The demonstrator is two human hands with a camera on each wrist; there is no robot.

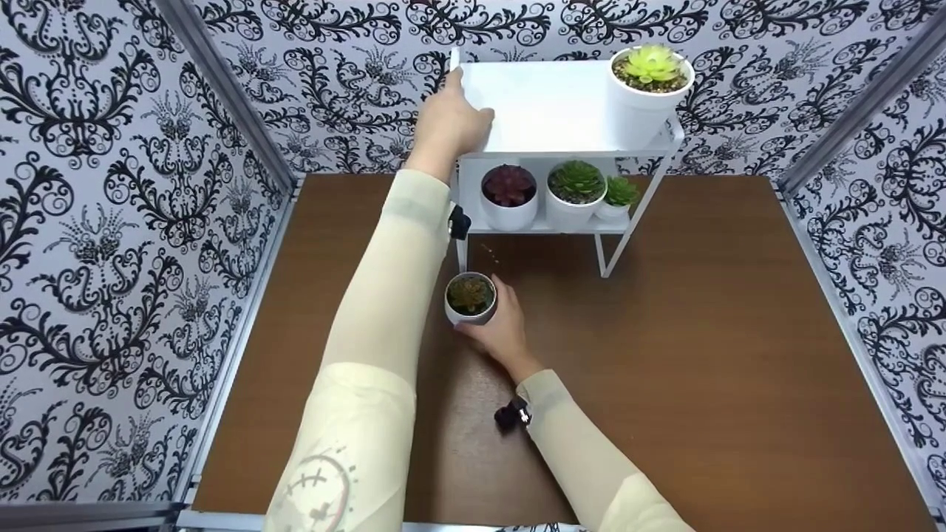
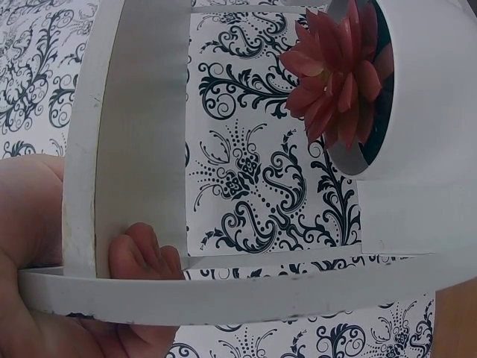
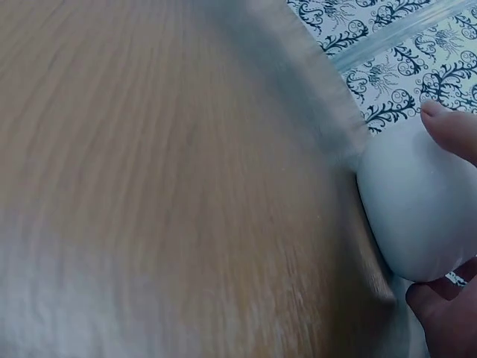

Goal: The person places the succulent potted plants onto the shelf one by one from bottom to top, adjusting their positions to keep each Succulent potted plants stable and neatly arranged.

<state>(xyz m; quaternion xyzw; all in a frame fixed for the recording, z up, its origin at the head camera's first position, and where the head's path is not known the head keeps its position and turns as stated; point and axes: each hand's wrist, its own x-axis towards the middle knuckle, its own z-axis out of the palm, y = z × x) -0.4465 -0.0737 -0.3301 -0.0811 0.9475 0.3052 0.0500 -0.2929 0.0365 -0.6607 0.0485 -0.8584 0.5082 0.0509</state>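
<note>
My left hand [image 1: 452, 122] grips the top left edge of a white two-tier shelf [image 1: 539, 103]; in the left wrist view its fingertips [image 2: 145, 253] curl round the shelf's frame. In front of the shelf's left leg, my right hand [image 1: 502, 321] holds a small white pot with a brownish-green succulent [image 1: 471, 295], thumb on the near side and fingers on the far side. The right wrist view shows that white pot [image 3: 417, 201] close to the wooden table, its plant out of sight. Whether the pot touches the table, I cannot tell.
A potted light-green succulent [image 1: 650, 89] stands at the right of the top tier. On the lower tier are a red succulent pot [image 1: 510, 196], a green succulent pot [image 1: 575, 196] and a smaller green one [image 1: 617, 196]. Patterned walls [image 1: 96, 222] enclose the brown table [image 1: 739, 355].
</note>
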